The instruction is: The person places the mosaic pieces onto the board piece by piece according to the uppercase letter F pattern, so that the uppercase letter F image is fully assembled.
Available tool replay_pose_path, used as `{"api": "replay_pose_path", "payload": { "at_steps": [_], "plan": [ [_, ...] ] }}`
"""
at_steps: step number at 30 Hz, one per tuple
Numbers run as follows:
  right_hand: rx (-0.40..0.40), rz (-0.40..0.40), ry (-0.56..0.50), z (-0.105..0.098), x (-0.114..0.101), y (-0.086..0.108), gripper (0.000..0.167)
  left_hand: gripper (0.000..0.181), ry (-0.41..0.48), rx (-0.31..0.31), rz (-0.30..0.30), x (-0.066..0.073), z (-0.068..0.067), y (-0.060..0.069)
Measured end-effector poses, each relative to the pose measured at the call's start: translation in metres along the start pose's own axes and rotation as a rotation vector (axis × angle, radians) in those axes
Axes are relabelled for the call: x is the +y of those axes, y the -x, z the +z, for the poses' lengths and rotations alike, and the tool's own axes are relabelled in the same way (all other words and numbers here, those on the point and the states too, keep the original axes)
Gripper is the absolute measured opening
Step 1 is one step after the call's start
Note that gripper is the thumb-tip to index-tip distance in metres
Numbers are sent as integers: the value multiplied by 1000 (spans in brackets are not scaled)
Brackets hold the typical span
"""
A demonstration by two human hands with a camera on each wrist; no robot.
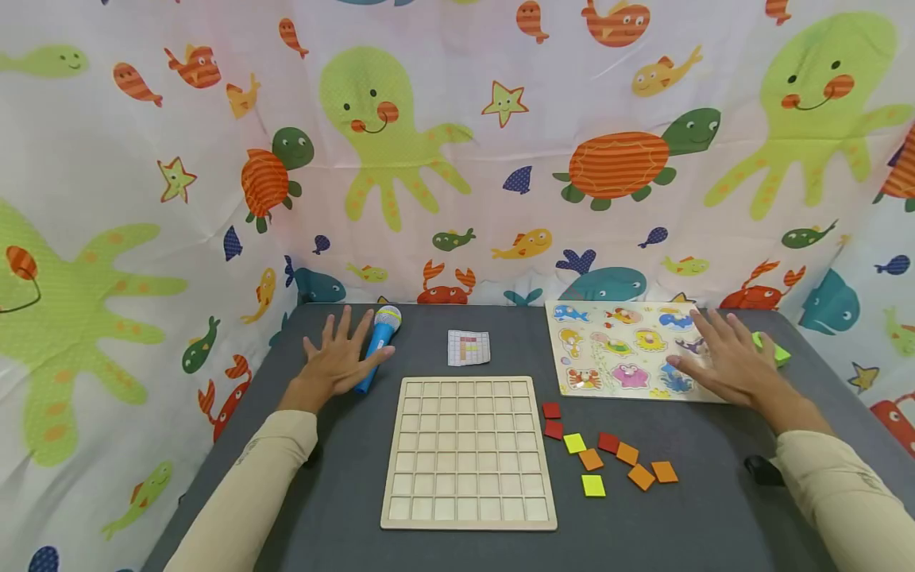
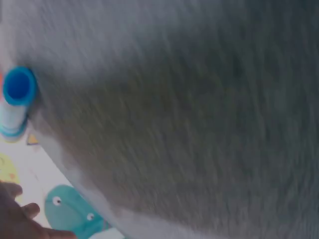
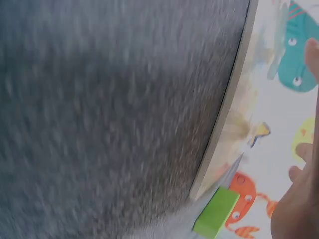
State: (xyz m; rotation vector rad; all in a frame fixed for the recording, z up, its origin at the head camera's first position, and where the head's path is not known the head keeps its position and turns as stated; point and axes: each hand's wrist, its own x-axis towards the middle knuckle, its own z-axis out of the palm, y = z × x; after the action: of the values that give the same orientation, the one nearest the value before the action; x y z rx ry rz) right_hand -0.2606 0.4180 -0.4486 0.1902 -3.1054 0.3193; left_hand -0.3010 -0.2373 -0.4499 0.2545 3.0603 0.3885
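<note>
Left hand (image 1: pixel 336 357) – fingers spread wide, gripping nothing – beside the blue toy microphone with silvery-yellow head (image 1: pixel 379 342), far left on table; thumb overlaps it, contact can't tell. Microphone's long axis runs near-far, head pointing far and slightly right. Right hand (image 1: pixel 739 361) also splayed, grasping nothing, over right end of the pale wooden sea-animal puzzle board (image 1: pixel 606 389), far right, long axis left-right. White paper card with coloured grid (image 1: pixel 469 348) at far centre – markings too small to read. Square wooden grid tray (image 1: pixel 468 525) nearer; red, orange and yellow square tiles (image 1: pixel 594 485) right of it.
</note>
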Motion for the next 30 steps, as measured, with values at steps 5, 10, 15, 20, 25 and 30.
{"api": "replay_pose_path", "payload": {
  "at_steps": [5, 10, 15, 20, 25, 30],
  "plan": [
    [-8, -36, -41, 1, -18, 3, 112, 85, 44, 120, 57, 13, -2, 8],
    [5, -98, -66, 2, -44, 8, 101, 56, 190, 198, 87, 32, -8, 26],
    [-3, -155, -145, 1, -72, 18, 91, 44, 373, 172, 119, 47, -9, 47],
    [-12, -195, -260, 3, -94, 29, 85, 43, 501, 118, 144, 59, -4, 65],
    [1, -246, -317, 9, -112, 36, 73, 45, 565, 63, 94, 65, 8, 77],
    [-23, -272, -340, 14, -131, 39, 62, 45, 599, 49, 14, 67, 20, 84]
  ]
}}
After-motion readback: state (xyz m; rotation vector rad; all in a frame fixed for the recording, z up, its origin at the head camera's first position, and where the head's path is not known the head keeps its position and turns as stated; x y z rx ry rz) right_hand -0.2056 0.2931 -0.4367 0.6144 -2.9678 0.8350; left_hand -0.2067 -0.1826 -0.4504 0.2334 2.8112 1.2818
